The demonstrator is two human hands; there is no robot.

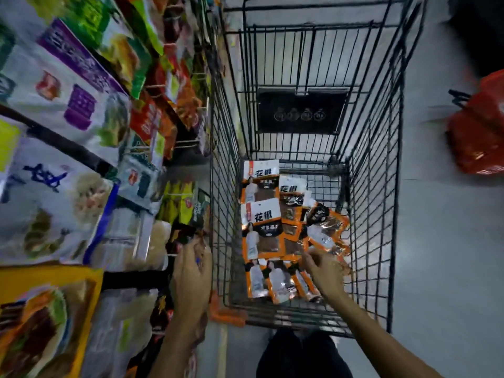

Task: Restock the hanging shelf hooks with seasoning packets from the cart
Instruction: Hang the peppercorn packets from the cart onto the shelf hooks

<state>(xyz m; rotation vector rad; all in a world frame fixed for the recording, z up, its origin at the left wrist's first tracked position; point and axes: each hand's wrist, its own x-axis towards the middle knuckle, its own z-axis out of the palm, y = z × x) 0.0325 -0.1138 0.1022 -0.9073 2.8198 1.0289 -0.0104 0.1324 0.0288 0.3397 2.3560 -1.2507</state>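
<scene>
The right hand (324,268) is down inside the cart (368,186), near its handle end. Its fingers are bent and its thumb tip touches the packets (261,227). Blur hides whether it pinches one or only rests on it, so I cannot tell its grip.

The left hand (191,271) is up just outside the cart's left wall, at the shelf (131,279). Its fingers are curled by a dark packet (185,236) there. That spot is smeared too, and I cannot tell whether the hand holds anything.

The packets are orange and white with a clear window showing brown contents. Two of them, lying face up along the cart's left wall, read 花椒 in bold black. The smaller print below is too fine to read. A standing figure in white is printed on several.

The packets lie in a loose, overlapping heap on the cart's floor, in the half nearer the handle. At the cart's far end hangs a black panel (300,113) with four round symbols.

Left of the cart, the shelf is crowded with hanging bags, including a white one with a purple label (68,77) whose writing is blurred. On the floor right of the cart is a red basket (480,126).
</scene>
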